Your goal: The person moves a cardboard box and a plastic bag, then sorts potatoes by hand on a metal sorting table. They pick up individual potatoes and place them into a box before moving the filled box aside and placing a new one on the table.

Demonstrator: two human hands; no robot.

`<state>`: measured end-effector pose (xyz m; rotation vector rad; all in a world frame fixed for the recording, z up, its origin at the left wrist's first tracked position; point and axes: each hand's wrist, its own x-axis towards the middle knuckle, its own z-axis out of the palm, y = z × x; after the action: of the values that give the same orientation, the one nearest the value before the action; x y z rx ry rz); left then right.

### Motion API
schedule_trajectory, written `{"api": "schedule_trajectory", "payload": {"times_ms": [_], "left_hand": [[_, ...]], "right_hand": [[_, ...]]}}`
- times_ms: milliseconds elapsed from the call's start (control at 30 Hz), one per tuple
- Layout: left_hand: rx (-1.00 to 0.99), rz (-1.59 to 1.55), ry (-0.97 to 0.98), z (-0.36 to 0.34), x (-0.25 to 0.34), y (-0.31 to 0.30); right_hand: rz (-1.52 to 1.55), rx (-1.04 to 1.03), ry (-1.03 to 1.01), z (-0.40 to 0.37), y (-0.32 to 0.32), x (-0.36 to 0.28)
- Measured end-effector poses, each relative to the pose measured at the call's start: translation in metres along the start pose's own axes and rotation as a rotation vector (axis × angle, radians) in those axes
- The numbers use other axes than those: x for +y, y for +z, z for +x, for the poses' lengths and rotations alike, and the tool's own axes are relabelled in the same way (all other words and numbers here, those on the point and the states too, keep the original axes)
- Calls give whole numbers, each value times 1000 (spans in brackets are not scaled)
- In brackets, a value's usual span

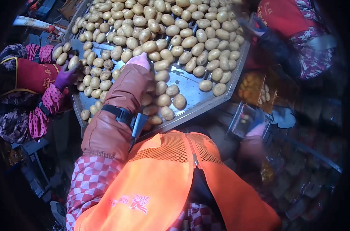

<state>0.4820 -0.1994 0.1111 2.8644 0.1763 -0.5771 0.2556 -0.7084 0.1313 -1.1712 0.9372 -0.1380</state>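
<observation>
Many potatoes (167,20) lie on a metal sorting table (194,96) with a raised rim. My left hand (139,61), in a pink glove, reaches in among the potatoes near the middle; its fingers are turned away from view, so their grip does not show. A brown sleeve cover with a strapped-on device (124,115) covers that forearm. Down to the right, off the table, my right hand (257,126) is gloved and smeared by motion. It is over a small open box or chute (235,120), and its fingers cannot be made out.
At left, a co-worker's purple-gloved hand (65,77) is close to several potatoes. Another co-worker's dark-gloved hand (255,27) is at the table's right edge. An orange-lit bin (270,101) with potatoes stands below the table's right side.
</observation>
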Motion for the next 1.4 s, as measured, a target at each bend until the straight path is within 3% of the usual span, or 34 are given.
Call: {"api": "schedule_trajectory", "payload": {"times_ms": [33, 67, 100, 133, 167, 200, 233, 267, 333, 400, 433, 467, 500, 533, 567, 600, 667, 700, 733, 767, 800, 867, 933, 1033, 1133, 1200, 1267, 1333, 1367, 1400], "left_hand": [[2, 2, -3, -6, 1, -7], [40, -169, -31, -20, 3, -18], [83, -338, -60, -33, 2, -25], [188, -556, -31, -47, -10, -13], [8, -821, -207, -89, 13, -51], [89, -930, -183, -123, 27, -48], [44, -859, 4, -131, 20, -11], [-81, -512, 95, -156, 34, -29], [-9, -692, 362, -164, 24, 14], [373, -75, 604, -168, -16, 55], [306, -41, 553, -187, -38, 60], [259, -162, 519, -196, -64, 66], [297, -141, 389, -209, -82, 63], [331, -126, 264, -222, -92, 64], [343, -136, 245, -232, -98, 76], [438, -119, 122, -238, -103, 90], [545, -99, -11, -246, -102, 104], [548, -140, -4, -246, -87, 107], [548, -185, 4, -247, -75, 109], [450, -223, 225, -248, -70, 100], [453, -235, 217, -247, -75, 94], [287, -65, 278, -245, -93, 87], [307, -59, 159, -242, -98, 104], [467, -265, -250, -238, -106, 102], [499, -137, -255, -227, -109, 69], [640, -218, 39, -200, -101, 44], [532, -351, 126, -159, -96, 39], [501, -200, 128, -128, -86, 35], [438, -188, 137, -122, -90, 38], [370, -180, 146, -121, -96, 42]], "right_hand": [[-83, -15, -163, 19, 15, 27], [58, -189, -61, -4, 60, 19], [-48, -351, -42, -9, 87, 28], [-519, -435, -361, -20, 123, 42], [-343, -588, -106, -35, 153, 37], [-213, -623, 173, -53, 187, 27], [-45, -768, 249, -78, 206, 24], [54, -809, 462, -85, 217, 37], [-507, -1211, -571, -75, 226, 81], [-806, -1144, -458, -76, 226, 75], [-675, -1132, -297, -47, 211, 99], [-807, -1093, -307, -53, 211, 70], [-557, -1007, 127, -34, 208, 64], [-878, -1065, -664, -18, 207, 56], [-517, -794, 110, -10, 209, 49], [-782, -676, -105, -24, 218, 27], [-1277, -739, -637, 12, 210, 25], [-1282, -746, -644, 4, 215, 27], [-1518, -694, -706, -5, 221, 32], [-1753, -631, -766, -18, 229, 37], [-1874, -643, -664, -30, 246, 48], [-1594, -847, -712, -29, 256, 74], [-1481, -955, -688, -42, 278, 79], [-1539, -962, -527, -69, 303, 65], [-1434, -876, -577, -51, 298, 73], [-1429, -852, -634, -72, 309, 52], [-1411, -824, -716, -87, 314, 50], [-1702, -1161, -874, -103, 314, 64], [-1848, -1236, -826, -120, 319, 67], [-1793, -1167, -1031, -127, 315, 82]]}}
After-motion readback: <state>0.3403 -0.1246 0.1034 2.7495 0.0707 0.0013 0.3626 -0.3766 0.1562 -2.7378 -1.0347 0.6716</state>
